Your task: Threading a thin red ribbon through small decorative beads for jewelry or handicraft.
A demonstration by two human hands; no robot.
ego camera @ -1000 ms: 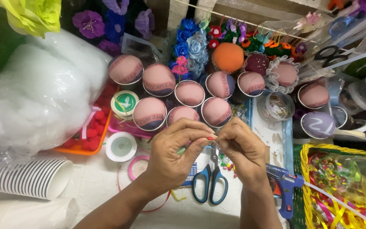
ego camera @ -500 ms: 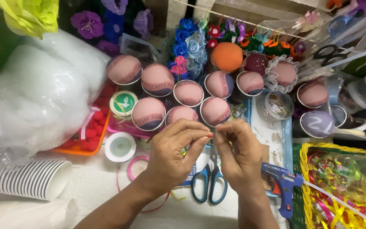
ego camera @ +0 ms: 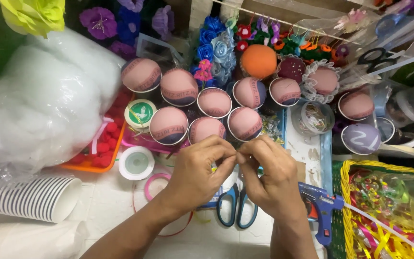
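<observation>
While pinched together at frame centre: left hand [ego camera: 198, 171] and right hand [ego camera: 270, 177], fingertips meeting on a very small item, too tiny and too hidden to identify; grip of each closed to a pinch, contents not determinable.

At 12 o'clock of the hands: about 8 cups capped with pink padded domes [ego camera: 205, 106], apparently finished. At 1 o'clock: orange ball [ego camera: 258, 61], lace-trimmed dome [ego camera: 324, 80], grey dome [ego camera: 362, 139].

At 6 o'clock, flat on the table [ego camera: 116, 201]: blue-handled scissors [ego camera: 237, 215], untouched. At 4 o'clock: blue glue gun [ego camera: 320, 210], lying idle. At 3 o'clock: yellow basket of ribbons [ego camera: 384, 211].

At 9 o'clock: tape rolls [ego camera: 136, 163], stack of paper cups [ego camera: 27, 197], bag of white stuffing [ego camera: 44, 103].

Judged progress: many domed cups done; small trimming piece in hand not yet attached to anything.
</observation>
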